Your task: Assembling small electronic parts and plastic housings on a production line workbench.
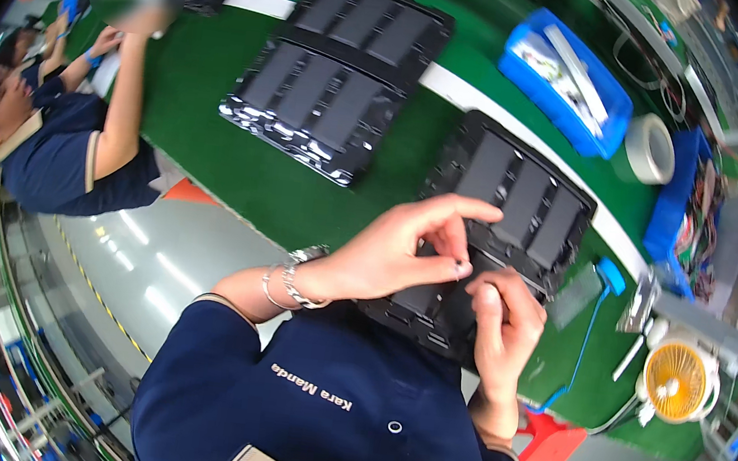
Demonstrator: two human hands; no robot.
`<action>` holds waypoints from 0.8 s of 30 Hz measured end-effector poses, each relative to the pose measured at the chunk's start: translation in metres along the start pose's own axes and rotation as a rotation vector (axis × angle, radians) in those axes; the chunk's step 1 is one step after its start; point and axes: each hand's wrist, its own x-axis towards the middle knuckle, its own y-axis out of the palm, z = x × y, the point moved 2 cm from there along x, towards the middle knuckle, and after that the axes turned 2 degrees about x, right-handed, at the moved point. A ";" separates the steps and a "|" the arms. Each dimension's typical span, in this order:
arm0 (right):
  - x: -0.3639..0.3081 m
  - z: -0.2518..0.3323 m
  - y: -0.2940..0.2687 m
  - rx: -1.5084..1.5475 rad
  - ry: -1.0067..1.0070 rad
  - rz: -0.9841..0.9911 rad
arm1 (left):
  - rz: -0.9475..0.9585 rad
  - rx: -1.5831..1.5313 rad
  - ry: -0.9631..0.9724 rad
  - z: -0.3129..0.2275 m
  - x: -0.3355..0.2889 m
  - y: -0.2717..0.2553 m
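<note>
My left hand [399,248] is closed in a pinch, thumb against a bent finger, with the index finger stretched out. A tiny dark piece [459,264] shows at the thumb tip, too small to name. Close beside it, my right hand [508,324] is curled with thumb and fingers pressed together; what they hold, if anything, is hidden. Both hands hover over the near part of a black molded plastic panel [484,166] with several raised grey pads. A silver bracelet and a watch circle my left wrist.
A second black panel [336,40] lies farther left on the green mat [189,92]. To the right are a blue bin [611,144] of small parts, a tape roll [649,149], another blue bin [662,218] with wires, a blue coiled cord [593,324] and an orange fan [676,382]. Co-workers sit left.
</note>
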 end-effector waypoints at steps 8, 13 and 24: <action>-0.009 -0.010 0.004 -0.053 -0.064 0.046 | 0.060 0.022 -0.072 -0.001 0.002 0.003; -0.009 -0.012 0.005 -0.114 -0.113 0.036 | 0.041 0.279 0.010 -0.006 0.001 0.006; -0.010 -0.018 0.003 -0.107 -0.069 0.032 | 0.085 0.680 0.282 -0.014 0.008 0.009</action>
